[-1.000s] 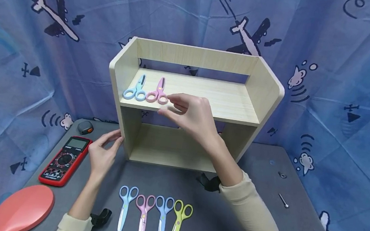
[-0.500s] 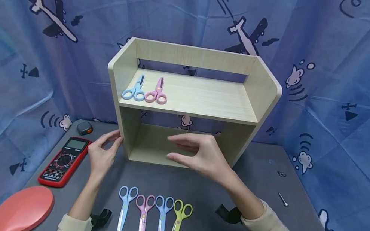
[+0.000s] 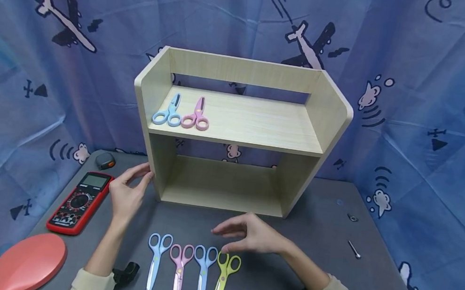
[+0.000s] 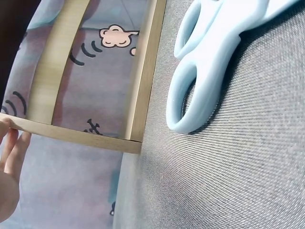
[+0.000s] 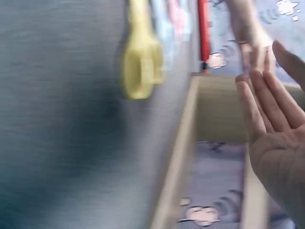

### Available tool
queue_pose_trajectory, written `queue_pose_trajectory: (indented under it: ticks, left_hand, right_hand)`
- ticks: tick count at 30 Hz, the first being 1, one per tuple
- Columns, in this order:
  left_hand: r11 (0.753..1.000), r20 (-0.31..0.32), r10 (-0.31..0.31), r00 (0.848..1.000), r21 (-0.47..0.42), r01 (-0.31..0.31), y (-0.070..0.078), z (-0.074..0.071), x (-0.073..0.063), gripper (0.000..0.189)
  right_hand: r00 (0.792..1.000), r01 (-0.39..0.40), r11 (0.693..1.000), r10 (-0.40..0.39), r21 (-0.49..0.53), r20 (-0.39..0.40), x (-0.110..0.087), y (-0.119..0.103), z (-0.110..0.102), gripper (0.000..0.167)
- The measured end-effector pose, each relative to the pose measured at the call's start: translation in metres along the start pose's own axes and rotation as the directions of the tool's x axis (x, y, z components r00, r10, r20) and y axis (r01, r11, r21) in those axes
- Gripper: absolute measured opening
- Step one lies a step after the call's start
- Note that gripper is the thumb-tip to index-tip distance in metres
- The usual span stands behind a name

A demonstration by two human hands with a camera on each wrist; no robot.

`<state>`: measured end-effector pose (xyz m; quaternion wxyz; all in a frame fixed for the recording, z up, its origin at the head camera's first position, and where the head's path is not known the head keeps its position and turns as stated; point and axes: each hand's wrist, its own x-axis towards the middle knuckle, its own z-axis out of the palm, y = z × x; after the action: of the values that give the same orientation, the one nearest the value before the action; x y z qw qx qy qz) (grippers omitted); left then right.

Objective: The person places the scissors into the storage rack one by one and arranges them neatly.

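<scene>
My left hand (image 3: 127, 195) touches the left side panel of the wooden shelf (image 3: 256, 119) with its fingertips; the left wrist view shows those fingers (image 4: 16, 155) against the panel edge. My right hand (image 3: 254, 237) holds nothing, its fingers extended and thumb apart, near the handles of the yellow scissors (image 3: 221, 286). Beside these on the table lie blue scissors (image 3: 202, 281), pink scissors (image 3: 177, 278) and light blue scissors (image 3: 154, 266), handles toward the shelf. On the upper board rest another light blue pair of scissors (image 3: 174, 104) and another pink pair of scissors (image 3: 199, 107).
Left of the shelf lie a red multimeter (image 3: 80, 202) and a small dark tape measure (image 3: 105, 160). A round coral-coloured object (image 3: 29, 260) is at the front left. On the right are a metal bolt (image 3: 354, 250) and a small ring (image 3: 352, 217). A printed curtain (image 3: 237, 18) hangs behind.
My right hand has left the pink scissors on the upper board and come down toward the yellow scissors on the table. My left hand has stayed at the side panel.
</scene>
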<state>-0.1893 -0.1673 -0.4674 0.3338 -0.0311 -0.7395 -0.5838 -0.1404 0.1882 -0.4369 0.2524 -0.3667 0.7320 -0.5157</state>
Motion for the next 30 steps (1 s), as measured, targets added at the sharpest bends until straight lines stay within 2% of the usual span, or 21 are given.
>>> queue_pose_trajectory:
  ticks: [6,13,21,30]
  left_hand:
    - [1.0,0.006,-0.001,1.0,-0.001,0.001,0.001,0.0,0.001,0.028]
    - [1.0,0.01,-0.006,1.0,0.0,0.006,-0.001,-0.001,0.0,0.028]
    - [1.0,0.014,-0.003,1.0,-0.007,0.003,0.0,-0.001,-0.001,0.028]
    - [1.0,0.008,-0.001,1.0,-0.003,0.001,0.0,-0.001,0.0,0.028]
  right_hand:
    - [0.994,-0.074,0.997,0.076,-0.03,0.08,-0.008,0.04,0.003,0.053]
    - [0.991,-0.068,0.977,0.09,-0.204,0.101,-0.018,0.066,0.003,0.058]
    - [0.993,-0.023,0.951,0.058,-0.308,0.107,-0.019,0.065,0.005,0.06]
    - [0.985,-0.059,0.908,0.12,-0.414,0.122,-0.016,0.057,0.008,0.059]
